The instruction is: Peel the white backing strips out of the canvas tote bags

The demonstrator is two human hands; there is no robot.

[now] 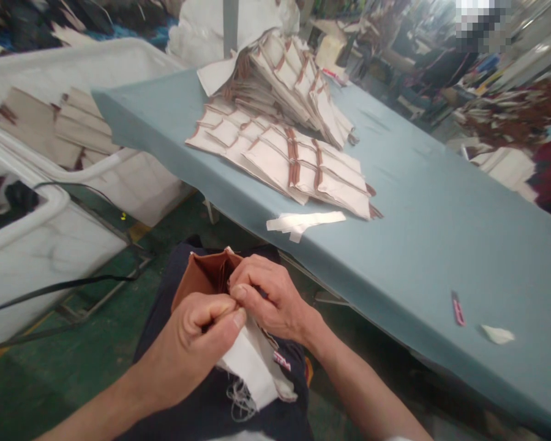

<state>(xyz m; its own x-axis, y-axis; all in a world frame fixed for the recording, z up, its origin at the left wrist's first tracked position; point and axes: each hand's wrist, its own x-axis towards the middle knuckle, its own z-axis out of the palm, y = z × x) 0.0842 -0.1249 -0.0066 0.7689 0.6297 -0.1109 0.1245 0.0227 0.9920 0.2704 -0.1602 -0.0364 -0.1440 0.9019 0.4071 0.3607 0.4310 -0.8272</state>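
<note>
A sewn fabric pouch with a brown lining and white cloth on its outside rests on my lap, its brown opening tipped away from me. My left hand pinches the edge of this pouch between thumb and fingers. Right beside it, my right hand is closed on the same edge, fingertips almost touching the left ones. A white cloth flap hangs below the hands, with frayed threads at its end. A small pink-and-white label shows at the pouch's side. Anything small between the fingertips is hidden.
On the blue-covered table lie piled cream fabric pieces, white strips, pink thread snips and a white scrap. White bins holding fabric stand at left, near a black cable. Another person sits far right.
</note>
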